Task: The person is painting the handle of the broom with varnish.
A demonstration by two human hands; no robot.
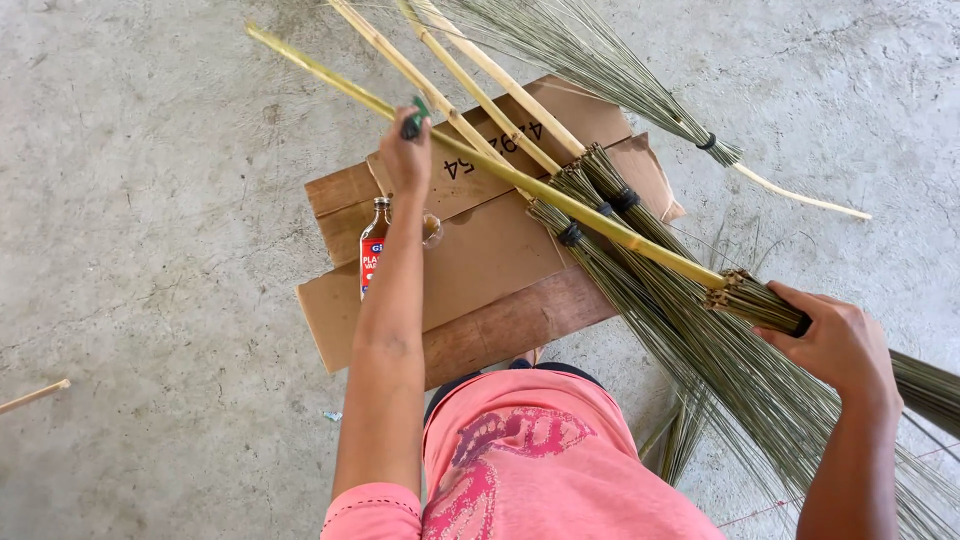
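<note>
A broom with a yellow-green bamboo handle (450, 135) is held slantwise over a flattened cardboard sheet (470, 255), its handle running up to the left and its bundled grass bristles (770, 310) down to the right. The bound neck of that bundle is gripped in the closed right hand (845, 345). A small green brush or applicator (413, 118) is pinched in the closed left hand (405, 155) and pressed against the handle's upper stretch.

The step in hand appears to be the coating of the handle, probably with liquid from the small glass bottle (372, 255) that stands on the cardboard just beside the left forearm. For a further stroke, it is judged that the handle would have to be kept steady, or turned, by the right hand while the applicator is drawn along the cane.

Three more brooms (600, 200) with pale handles lie crossed beneath the held one, touching it near their black bindings, so a smear could be passed to them. A wooden board (510, 325) shows under the cardboard, all on a concrete floor (150, 200). A loose stick (35, 395) lies well apart at the left.
</note>
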